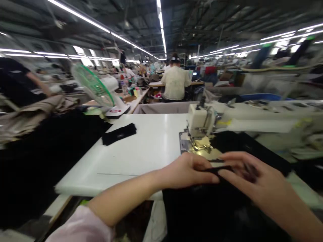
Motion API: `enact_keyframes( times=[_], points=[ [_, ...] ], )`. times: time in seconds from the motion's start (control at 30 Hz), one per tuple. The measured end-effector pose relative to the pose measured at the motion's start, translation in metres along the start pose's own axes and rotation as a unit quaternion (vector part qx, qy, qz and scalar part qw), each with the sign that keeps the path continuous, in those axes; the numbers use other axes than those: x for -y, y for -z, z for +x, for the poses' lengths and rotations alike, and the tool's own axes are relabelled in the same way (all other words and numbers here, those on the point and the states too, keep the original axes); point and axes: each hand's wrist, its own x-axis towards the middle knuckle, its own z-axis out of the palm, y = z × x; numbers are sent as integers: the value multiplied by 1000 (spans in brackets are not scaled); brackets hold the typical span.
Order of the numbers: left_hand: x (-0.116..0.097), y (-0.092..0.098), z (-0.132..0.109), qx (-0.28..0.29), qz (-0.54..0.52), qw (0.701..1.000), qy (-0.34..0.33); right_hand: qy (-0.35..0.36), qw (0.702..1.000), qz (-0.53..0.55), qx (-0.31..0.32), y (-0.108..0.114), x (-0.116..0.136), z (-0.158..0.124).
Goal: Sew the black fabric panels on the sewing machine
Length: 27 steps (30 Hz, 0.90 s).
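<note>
Left hand point(185, 171) is pinching the top edge of the black cloth point(214, 215), right hand point(262, 179) is gripping the same edge just beside; cloth is hanging below both, in front of the sewing machine point(199, 121); small black piece point(119, 134) is lying on the tabletop point(148, 141)

Bright ceiling tubes point(160, 19), blurry edges

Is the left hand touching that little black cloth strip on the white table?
Apart: the head view shows white table between left hand and little black cloth strip.
</note>
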Motion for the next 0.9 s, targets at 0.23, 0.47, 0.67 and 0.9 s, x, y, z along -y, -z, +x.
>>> enact_keyframes(
  times=[0.23, 0.47, 0.67, 0.9],
  points=[
    [9, 12, 25, -46, -67, 991, 102, -185, 955, 197, 126, -1, -2, 31],
    [18, 22, 25, 7, 9, 994, 107, -223, 937, 259, 78, -3, -10, 25],
    [33, 56, 14, -115, 14, 987, 107, -323, 892, 311, -47, 4, -30, 14],
    [45, 62, 8, -212, -126, 963, 105, -358, 888, 282, -58, -4, -48, -4]
  ],
)
